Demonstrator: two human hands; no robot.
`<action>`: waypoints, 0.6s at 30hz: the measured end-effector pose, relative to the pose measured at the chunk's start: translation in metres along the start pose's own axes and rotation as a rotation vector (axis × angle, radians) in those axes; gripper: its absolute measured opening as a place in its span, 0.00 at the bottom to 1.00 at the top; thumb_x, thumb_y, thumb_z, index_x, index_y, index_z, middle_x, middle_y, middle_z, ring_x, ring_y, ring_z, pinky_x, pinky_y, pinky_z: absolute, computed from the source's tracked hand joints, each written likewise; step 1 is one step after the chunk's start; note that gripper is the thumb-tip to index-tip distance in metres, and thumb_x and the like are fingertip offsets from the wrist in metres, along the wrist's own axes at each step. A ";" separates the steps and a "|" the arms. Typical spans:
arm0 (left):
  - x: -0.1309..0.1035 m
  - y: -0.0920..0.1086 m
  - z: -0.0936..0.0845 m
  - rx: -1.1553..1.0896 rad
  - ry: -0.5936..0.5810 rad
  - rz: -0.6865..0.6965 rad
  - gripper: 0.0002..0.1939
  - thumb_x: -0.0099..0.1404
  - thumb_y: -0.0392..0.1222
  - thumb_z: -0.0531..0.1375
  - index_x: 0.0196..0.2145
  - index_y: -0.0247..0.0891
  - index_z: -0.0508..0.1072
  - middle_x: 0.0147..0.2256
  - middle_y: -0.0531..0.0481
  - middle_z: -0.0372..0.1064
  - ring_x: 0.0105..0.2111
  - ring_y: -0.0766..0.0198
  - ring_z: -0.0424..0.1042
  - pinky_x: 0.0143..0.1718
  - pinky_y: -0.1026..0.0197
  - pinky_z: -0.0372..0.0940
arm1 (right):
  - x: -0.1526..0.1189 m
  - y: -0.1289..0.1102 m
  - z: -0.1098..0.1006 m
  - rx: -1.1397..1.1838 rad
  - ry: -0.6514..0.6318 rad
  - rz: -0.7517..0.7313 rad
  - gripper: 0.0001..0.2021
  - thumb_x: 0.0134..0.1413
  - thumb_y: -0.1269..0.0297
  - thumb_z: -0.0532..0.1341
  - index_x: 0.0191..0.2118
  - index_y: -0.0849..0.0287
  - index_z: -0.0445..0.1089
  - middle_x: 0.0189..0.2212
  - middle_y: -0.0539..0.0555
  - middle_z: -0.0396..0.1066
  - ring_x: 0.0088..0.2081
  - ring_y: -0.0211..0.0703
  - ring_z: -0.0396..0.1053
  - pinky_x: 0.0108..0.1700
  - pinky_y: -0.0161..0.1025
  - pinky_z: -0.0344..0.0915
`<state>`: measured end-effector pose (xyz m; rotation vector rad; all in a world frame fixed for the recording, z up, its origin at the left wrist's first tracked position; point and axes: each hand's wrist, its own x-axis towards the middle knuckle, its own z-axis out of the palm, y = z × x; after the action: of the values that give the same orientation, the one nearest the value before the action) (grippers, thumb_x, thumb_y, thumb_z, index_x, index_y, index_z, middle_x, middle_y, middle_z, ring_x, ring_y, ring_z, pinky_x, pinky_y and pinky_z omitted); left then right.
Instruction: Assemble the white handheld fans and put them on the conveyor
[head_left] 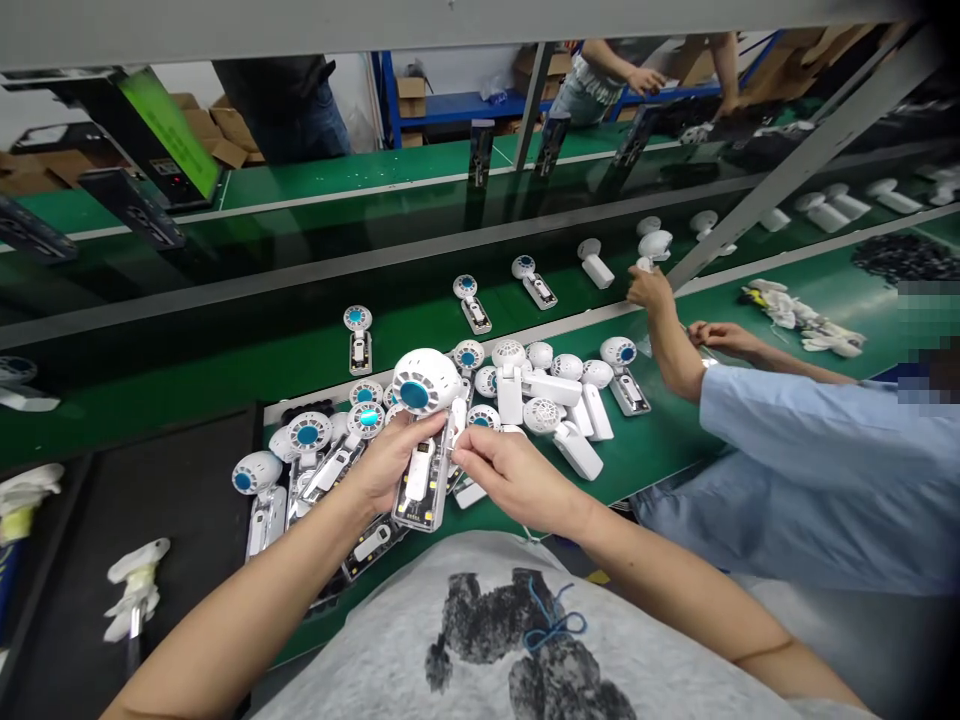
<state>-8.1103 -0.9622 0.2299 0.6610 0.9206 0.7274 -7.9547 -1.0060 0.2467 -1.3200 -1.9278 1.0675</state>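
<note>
My left hand (386,465) is closed round a white handheld fan (426,382), its round head up and its handle towards me. The head has a blue centre, and the handle's open face shows a white inner part and a circuit board. My right hand (517,475) is at the handle's right edge, thumb and forefinger pinched together beside a narrow white piece (456,420). What the pinch holds is too small to tell. Several similar fans (307,432) lie heaped under and left of my hands. More white fans (574,450) with closed handles lie to the right.
Beyond the bench edge, spaced fans (472,305) lie in a row along a green belt (420,310). At right, a co-worker in a blue sleeve (810,400) handles a white fan. A black tray (172,480) and a glove-wrapped tool (137,590) are at left. A grey post (795,160) slants at right.
</note>
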 end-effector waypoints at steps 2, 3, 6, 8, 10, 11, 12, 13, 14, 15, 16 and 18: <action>-0.002 -0.001 0.000 0.086 -0.006 0.047 0.23 0.53 0.41 0.64 0.46 0.36 0.66 0.34 0.47 0.72 0.30 0.61 0.72 0.29 0.63 0.65 | 0.000 0.000 -0.001 -0.047 -0.011 0.015 0.09 0.58 0.68 0.50 0.26 0.59 0.59 0.18 0.45 0.57 0.22 0.33 0.54 0.26 0.33 0.50; -0.004 -0.001 0.000 0.117 -0.021 0.062 0.23 0.53 0.43 0.63 0.47 0.37 0.66 0.35 0.47 0.72 0.32 0.60 0.72 0.30 0.63 0.65 | 0.000 0.001 -0.001 -0.065 -0.017 0.026 0.09 0.57 0.68 0.51 0.26 0.59 0.60 0.18 0.46 0.57 0.21 0.33 0.54 0.26 0.33 0.50; -0.006 -0.001 -0.001 0.168 -0.062 0.133 0.26 0.54 0.48 0.63 0.49 0.40 0.65 0.40 0.47 0.71 0.39 0.58 0.70 0.35 0.63 0.65 | 0.000 0.004 0.004 -0.077 -0.032 0.054 0.09 0.57 0.68 0.51 0.26 0.59 0.60 0.18 0.46 0.58 0.22 0.33 0.55 0.26 0.33 0.50; -0.006 -0.001 -0.002 0.179 -0.051 0.173 0.26 0.54 0.50 0.62 0.49 0.39 0.65 0.40 0.46 0.71 0.41 0.57 0.69 0.38 0.62 0.64 | 0.000 0.005 0.008 -0.043 -0.026 0.062 0.09 0.57 0.67 0.51 0.26 0.59 0.59 0.19 0.46 0.59 0.23 0.34 0.56 0.27 0.33 0.51; -0.003 -0.003 -0.005 0.164 -0.027 0.164 0.26 0.55 0.54 0.60 0.47 0.36 0.67 0.37 0.45 0.72 0.39 0.56 0.70 0.36 0.61 0.64 | -0.002 0.005 0.011 0.001 -0.005 0.055 0.10 0.58 0.66 0.50 0.27 0.59 0.59 0.20 0.46 0.58 0.23 0.34 0.56 0.27 0.32 0.52; -0.001 -0.004 -0.006 0.152 -0.015 0.146 0.27 0.55 0.57 0.58 0.46 0.35 0.68 0.35 0.44 0.72 0.37 0.55 0.71 0.34 0.60 0.64 | -0.002 0.005 0.011 0.016 -0.004 0.046 0.10 0.59 0.66 0.49 0.27 0.59 0.59 0.20 0.46 0.58 0.23 0.34 0.56 0.27 0.32 0.52; 0.000 -0.005 -0.007 0.145 -0.002 0.132 0.28 0.56 0.59 0.56 0.45 0.34 0.69 0.33 0.44 0.72 0.35 0.55 0.71 0.31 0.61 0.64 | -0.002 0.004 0.012 0.024 -0.015 0.037 0.10 0.59 0.65 0.49 0.27 0.59 0.59 0.20 0.46 0.58 0.23 0.34 0.56 0.27 0.32 0.52; 0.002 -0.006 -0.008 0.150 0.015 0.128 0.28 0.55 0.60 0.55 0.44 0.34 0.70 0.32 0.44 0.72 0.34 0.55 0.71 0.29 0.61 0.64 | -0.002 0.004 0.012 0.031 -0.035 0.033 0.09 0.58 0.65 0.50 0.27 0.59 0.59 0.20 0.46 0.58 0.24 0.34 0.56 0.27 0.32 0.52; 0.003 -0.008 -0.009 0.158 0.034 0.133 0.29 0.55 0.61 0.55 0.43 0.33 0.71 0.31 0.44 0.72 0.33 0.55 0.71 0.28 0.62 0.63 | -0.002 0.003 0.012 0.039 -0.057 0.035 0.09 0.58 0.66 0.50 0.26 0.59 0.59 0.20 0.46 0.58 0.24 0.34 0.56 0.27 0.32 0.52; 0.004 -0.008 -0.010 0.162 0.049 0.139 0.29 0.55 0.61 0.55 0.43 0.33 0.71 0.31 0.44 0.72 0.32 0.55 0.71 0.27 0.62 0.63 | -0.002 0.004 0.012 0.055 -0.076 0.042 0.10 0.58 0.66 0.50 0.26 0.59 0.59 0.20 0.46 0.58 0.24 0.34 0.56 0.27 0.32 0.52; 0.004 -0.009 -0.010 0.154 0.056 0.144 0.29 0.55 0.62 0.55 0.43 0.34 0.71 0.31 0.44 0.72 0.32 0.56 0.72 0.27 0.63 0.63 | -0.001 0.004 0.013 0.082 -0.090 0.055 0.10 0.58 0.65 0.50 0.26 0.59 0.58 0.20 0.46 0.58 0.24 0.34 0.56 0.27 0.32 0.52; 0.004 -0.010 -0.010 0.097 0.047 0.149 0.30 0.56 0.63 0.53 0.44 0.35 0.70 0.31 0.45 0.72 0.32 0.57 0.72 0.28 0.63 0.64 | -0.001 0.004 0.015 0.156 -0.090 0.076 0.10 0.59 0.64 0.49 0.26 0.58 0.58 0.20 0.45 0.57 0.24 0.34 0.55 0.27 0.32 0.53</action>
<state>-8.1147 -0.9630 0.2165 0.8076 0.9612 0.8375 -7.9646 -1.0105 0.2350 -1.2863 -1.8294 1.3078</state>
